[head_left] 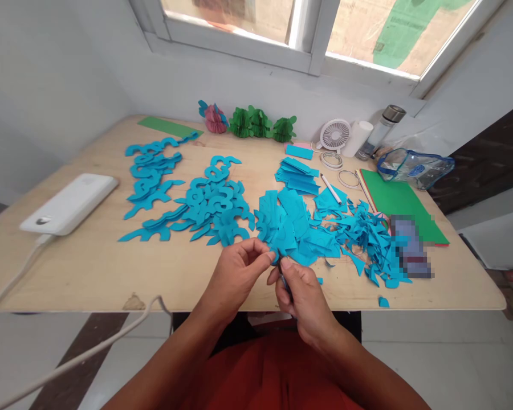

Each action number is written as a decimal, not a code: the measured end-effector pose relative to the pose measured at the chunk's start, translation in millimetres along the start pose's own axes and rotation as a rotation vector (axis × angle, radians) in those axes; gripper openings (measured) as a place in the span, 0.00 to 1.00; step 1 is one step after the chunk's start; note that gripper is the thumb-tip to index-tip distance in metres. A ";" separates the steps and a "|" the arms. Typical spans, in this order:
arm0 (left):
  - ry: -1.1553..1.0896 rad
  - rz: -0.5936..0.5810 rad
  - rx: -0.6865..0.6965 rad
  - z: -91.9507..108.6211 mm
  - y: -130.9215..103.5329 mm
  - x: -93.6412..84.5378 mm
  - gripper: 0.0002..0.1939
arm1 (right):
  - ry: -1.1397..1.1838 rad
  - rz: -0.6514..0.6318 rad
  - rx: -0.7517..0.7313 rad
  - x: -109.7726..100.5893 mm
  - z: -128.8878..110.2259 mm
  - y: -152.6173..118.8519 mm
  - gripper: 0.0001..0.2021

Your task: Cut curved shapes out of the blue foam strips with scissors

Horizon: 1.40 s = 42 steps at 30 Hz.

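Near the table's front edge, my left hand (242,272) pinches a small piece of blue paper (275,255) between thumb and fingers. My right hand (303,290) is closed around a pair of dark scissors (286,286), whose blades meet the paper; most of the scissors is hidden by the fingers. Just beyond both hands lie flat blue paper pieces (288,219). Curved cut-out blue shapes (216,199) are heaped to their left, and more of these shapes (149,176) lie farther left. Jagged blue scraps (367,236) spread out on the right.
A white power bank (70,202) with a cable rests at left. Green paper ornaments (259,122) stand along the wall. A small fan (335,135), tape rolls (332,160), a bottle (380,131), a clear pouch (416,168) and green sheets (404,202) occupy the right side.
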<state>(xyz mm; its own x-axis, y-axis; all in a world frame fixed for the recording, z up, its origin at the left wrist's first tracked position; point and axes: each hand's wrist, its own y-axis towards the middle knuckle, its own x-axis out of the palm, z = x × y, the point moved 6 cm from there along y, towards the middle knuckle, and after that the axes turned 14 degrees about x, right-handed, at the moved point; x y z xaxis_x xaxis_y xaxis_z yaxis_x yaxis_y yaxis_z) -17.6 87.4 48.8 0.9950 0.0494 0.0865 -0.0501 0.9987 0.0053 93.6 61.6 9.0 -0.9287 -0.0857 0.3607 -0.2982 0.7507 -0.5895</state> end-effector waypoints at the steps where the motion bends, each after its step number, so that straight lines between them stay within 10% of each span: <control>1: 0.002 -0.002 -0.004 -0.2 -0.2 -0.3 0.08 | 0.000 -0.002 0.004 0.1 0.1 -0.2 0.20; 23: -0.015 0.099 0.029 -4.3 -9.2 6.6 0.09 | 0.162 -0.032 0.074 8.4 10.6 4.2 0.21; 42: 0.091 -0.043 0.037 6.3 -3.6 -0.1 0.09 | -0.091 0.046 -0.006 -0.3 0.0 -6.3 0.23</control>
<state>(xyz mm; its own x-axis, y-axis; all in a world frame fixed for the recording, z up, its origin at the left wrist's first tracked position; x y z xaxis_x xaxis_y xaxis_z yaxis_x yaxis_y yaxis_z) -18.1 83.8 55.1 0.9999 0.0093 -0.0058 -0.0091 0.9990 0.0440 95.7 56.9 12.6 -0.9577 -0.1096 0.2660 -0.2535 0.7588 -0.5999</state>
